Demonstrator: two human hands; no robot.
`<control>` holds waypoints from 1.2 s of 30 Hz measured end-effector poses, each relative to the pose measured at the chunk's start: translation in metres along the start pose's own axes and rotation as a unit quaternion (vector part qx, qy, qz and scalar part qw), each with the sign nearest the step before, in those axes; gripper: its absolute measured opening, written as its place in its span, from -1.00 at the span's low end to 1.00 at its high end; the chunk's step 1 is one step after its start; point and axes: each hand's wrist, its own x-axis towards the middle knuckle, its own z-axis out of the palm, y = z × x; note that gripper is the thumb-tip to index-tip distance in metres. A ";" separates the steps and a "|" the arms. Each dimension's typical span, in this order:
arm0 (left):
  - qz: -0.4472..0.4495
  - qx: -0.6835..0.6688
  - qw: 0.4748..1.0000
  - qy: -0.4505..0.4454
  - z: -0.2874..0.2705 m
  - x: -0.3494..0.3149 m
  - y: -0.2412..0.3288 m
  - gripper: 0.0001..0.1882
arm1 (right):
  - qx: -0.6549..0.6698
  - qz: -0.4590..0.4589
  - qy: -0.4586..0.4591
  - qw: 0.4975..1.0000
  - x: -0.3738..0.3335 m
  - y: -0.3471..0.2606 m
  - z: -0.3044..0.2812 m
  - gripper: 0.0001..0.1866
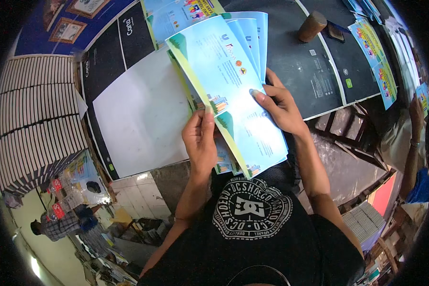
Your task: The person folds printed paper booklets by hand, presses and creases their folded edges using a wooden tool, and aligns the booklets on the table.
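Observation:
A fanned stack of glossy light-blue printed sheets (245, 121) is held up in front of my body, over the table's near edge. Green hills and small buildings are printed along the sheets' left side. My left hand (201, 138) pinches the stack's left edge, thumb on top and fingers underneath. On the right edge, my right hand (283, 106) grips the sheets with its thumb lying on the top one. Several sheets slip out of line behind the top one at the upper right. The undersides of the sheets and most of my fingertips are hidden.
A large white sheet (140, 119) lies on the black-covered table (300, 71). Further back are a brown cylinder (312, 26), a dark pad (336, 32) and more printed sheets (176, 19). Tall paper stacks (35, 119) stand at left. Another person's arm (413, 143) is at far right.

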 end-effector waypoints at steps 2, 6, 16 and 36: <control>-0.010 -0.002 1.000 0.012 0.012 -0.003 0.005 -0.68 | 0.024 -0.006 0.013 1.000 -0.003 0.005 -0.002 -0.55; -0.017 -0.054 0.998 0.017 0.014 0.002 0.009 -0.64 | 0.001 -0.010 0.039 0.999 0.002 0.011 0.010 -0.54; -0.084 -0.110 0.990 0.018 0.011 0.003 -0.015 -0.43 | 0.072 0.000 0.019 0.997 -0.001 0.009 0.000 -0.53; -0.003 -0.023 0.973 0.230 -0.024 0.004 0.064 -0.67 | 0.054 0.004 0.020 0.998 0.000 0.005 0.003 -0.62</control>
